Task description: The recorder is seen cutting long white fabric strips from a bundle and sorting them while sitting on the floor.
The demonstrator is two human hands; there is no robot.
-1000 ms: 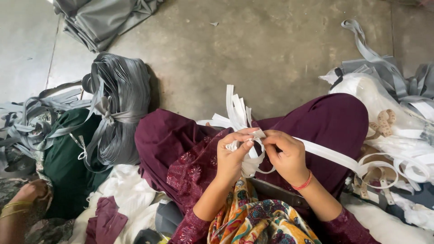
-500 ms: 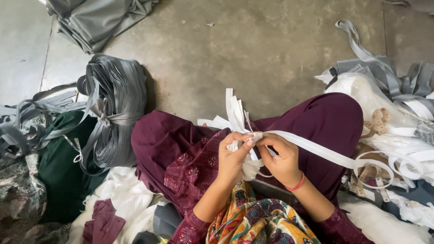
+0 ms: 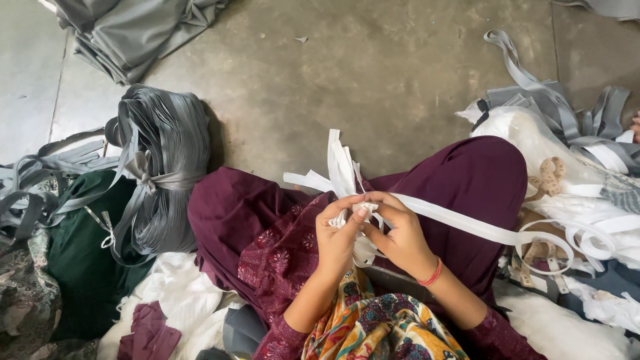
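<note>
Hands meet at the centre of the head view, above the lap draped in maroon fabric (image 3: 267, 227). The left hand (image 3: 339, 235) is curled nearly closed, thumb and fingertips pinching a small folded bunch of flat white fabric strip (image 3: 460, 223). The right hand (image 3: 400, 235), with a red band at the wrist, is likewise closed around the same bunch from the 3 o'clock side, fingers touching those of the left hand.

Progress, judged from the layout: only a short part of the strip appears gathered. Several cut or folded ends (image 3: 340, 163) stand up from the grip toward 12 o'clock, and one end lies out toward 9 o'clock. The greater part is still loose. On that basis the gathering seems to be at an early to middle stage; how many folds lie inside the grip cannot be told.

Orientation: the free length of the strip has its long axis running from the hands toward 4 o'clock, across the right knee, ending in a loose loop (image 3: 547, 243) beside the heap of white and grey strips (image 3: 587, 200).

A tied bundle of grey strips (image 3: 160, 173) rests on the concrete floor (image 3: 373, 73) at 9 o'clock, well apart from the hands. Folded grey cloth (image 3: 127, 33) lies at 11 o'clock.
</note>
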